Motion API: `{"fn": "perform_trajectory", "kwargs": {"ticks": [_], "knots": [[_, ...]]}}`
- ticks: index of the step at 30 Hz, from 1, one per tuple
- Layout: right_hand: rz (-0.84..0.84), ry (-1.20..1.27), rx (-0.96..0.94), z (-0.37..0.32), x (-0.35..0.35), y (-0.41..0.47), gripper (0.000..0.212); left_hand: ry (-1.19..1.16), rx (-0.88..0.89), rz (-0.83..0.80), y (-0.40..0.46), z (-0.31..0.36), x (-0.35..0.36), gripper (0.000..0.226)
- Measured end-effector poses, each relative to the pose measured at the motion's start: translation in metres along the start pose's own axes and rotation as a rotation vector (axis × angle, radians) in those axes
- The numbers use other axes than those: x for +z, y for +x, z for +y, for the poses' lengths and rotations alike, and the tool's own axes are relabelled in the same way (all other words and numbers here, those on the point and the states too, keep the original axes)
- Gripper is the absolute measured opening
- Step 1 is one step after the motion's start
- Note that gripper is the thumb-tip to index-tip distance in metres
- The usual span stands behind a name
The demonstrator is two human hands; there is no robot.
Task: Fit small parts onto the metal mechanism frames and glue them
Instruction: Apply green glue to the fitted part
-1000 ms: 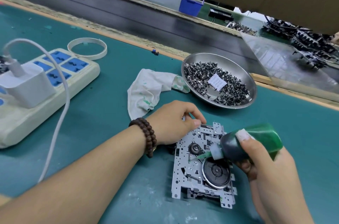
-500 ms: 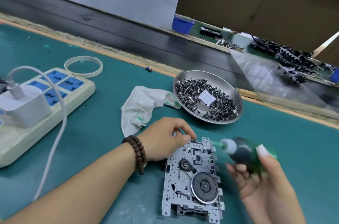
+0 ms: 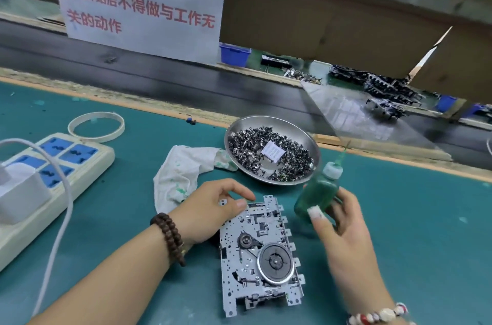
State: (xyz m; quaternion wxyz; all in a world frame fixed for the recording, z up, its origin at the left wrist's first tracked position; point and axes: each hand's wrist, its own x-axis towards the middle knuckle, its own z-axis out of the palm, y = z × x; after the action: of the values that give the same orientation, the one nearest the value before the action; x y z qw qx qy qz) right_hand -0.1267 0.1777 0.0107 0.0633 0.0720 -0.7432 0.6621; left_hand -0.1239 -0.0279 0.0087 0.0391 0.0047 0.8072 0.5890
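A flat, perforated silver metal mechanism frame (image 3: 259, 255) with a dark round flywheel and a small pulley lies on the teal work mat (image 3: 399, 231), and everything else is placed from it. The left hand (image 3: 213, 211), a brown beaded bracelet (image 3: 170, 237) on its wrist, rests on the frame's far left corner, fingers curled with the thumb tip pressing the frame's top edge; whether a small part sits under the fingers cannot be told. The right hand (image 3: 338, 221) is just right of the frame's far end and grips a translucent green plastic glue bottle (image 3: 319, 191) between thumb and curled fingers. The bottle stands nearly upright, its white collar and thin green nozzle pointing up and away from the frame, clear of the metal; the hand is blurred. A bracelet of red and white beads (image 3: 378, 315) circles the right wrist.

Beyond the frame sits a shallow round stainless steel dish (image 3: 314, 149) heaped with small dark metal parts (image 3: 253, 146) and a white paper slip. Left of the dish, beyond the left hand, lies a crumpled white cloth (image 3: 181, 173) flecked with green. Far left of the frame a cream power strip (image 3: 87, 162) with blue sockets holds a white charger (image 3: 18, 191) and its cable, and a white plastic ring (image 3: 95, 126) lies beyond the strip. Behind the mat runs a dark conveyor belt (image 3: 186, 85) with a white notice in red characters (image 3: 141, 2) above it.
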Motion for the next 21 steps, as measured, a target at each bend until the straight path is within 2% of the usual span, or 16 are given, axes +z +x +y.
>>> {"fn": "perform_trajectory", "kwargs": {"ticks": [4,7,9,12,14,15,16,17,18,19,20,21], "knots": [[-0.031,-0.315,0.023,0.015,-0.002,0.009,0.039,-0.094,-0.025,-0.02,-0.005,0.006,-0.001,0.014],[-0.078,-0.347,0.075,0.012,-0.002,0.006,0.04,-0.154,-0.028,-0.051,-0.009,0.021,0.0,0.013],[-0.018,-0.317,0.092,0.004,-0.007,0.0,0.04,-0.215,-0.027,-0.084,-0.014,0.039,0.0,0.011],[0.193,0.016,0.144,-0.018,-0.028,-0.014,0.023,-0.257,-0.004,-0.119,-0.017,0.074,0.0,0.013],[0.082,0.255,0.28,-0.048,-0.045,-0.027,0.008,-0.189,0.044,-0.105,-0.014,0.101,0.003,0.014],[-0.044,0.284,0.346,-0.067,-0.051,-0.036,0.011,-0.162,0.066,-0.095,-0.009,0.114,0.006,0.011],[-0.148,0.308,0.35,-0.072,-0.06,-0.038,0.004,-0.142,0.085,-0.085,-0.002,0.127,0.009,0.01],[-0.224,0.324,0.364,-0.088,-0.061,-0.04,0.021,-0.126,0.098,-0.075,0.006,0.14,0.012,0.012],[-0.196,0.282,0.292,-0.09,-0.067,-0.036,0.049,-0.107,0.103,-0.071,0.015,0.153,0.018,0.014],[-0.236,0.245,0.276,-0.105,-0.066,-0.038,0.092,-0.082,0.102,-0.072,0.023,0.165,0.023,0.014],[-0.135,0.356,0.233,-0.096,-0.073,-0.029,0.028,-0.053,0.1,-0.069,0.032,0.175,0.03,0.013],[-0.068,0.388,0.219,-0.108,-0.073,-0.021,0.026,-0.023,0.105,-0.056,0.042,0.184,0.036,0.011]]}}
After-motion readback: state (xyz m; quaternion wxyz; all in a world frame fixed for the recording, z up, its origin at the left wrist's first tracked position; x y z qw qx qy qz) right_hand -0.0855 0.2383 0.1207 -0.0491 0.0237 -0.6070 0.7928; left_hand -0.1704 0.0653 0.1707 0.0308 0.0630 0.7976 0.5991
